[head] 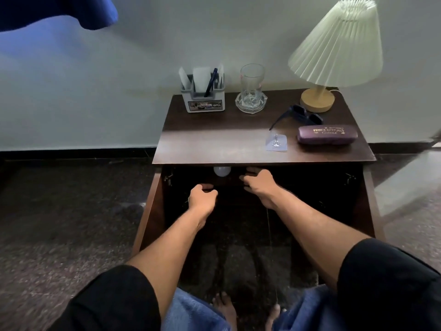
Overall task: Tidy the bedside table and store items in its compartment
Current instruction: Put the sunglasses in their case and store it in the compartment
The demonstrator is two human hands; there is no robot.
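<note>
The left hand [202,197] reaches into the dark open compartment [262,211] under the desk [214,144]; its fingers [206,186] are curled loosely and hold nothing that can be seen. Just above and to its right, a pale round object [222,171] sits under the front edge of the top; what it is cannot be told. The right hand [259,181] is further in, its fingers half bent, and it seems empty too.

The things to store lie above and behind both hands, on the top. The organiser [202,101] is to the left, then the glass [252,84] on its dish. On the right side are the sunglasses [303,114] and the glasses case [327,134], with its long axis left to right. The right hand is nearer to these. The inside of the compartment is too dark to read.
</note>
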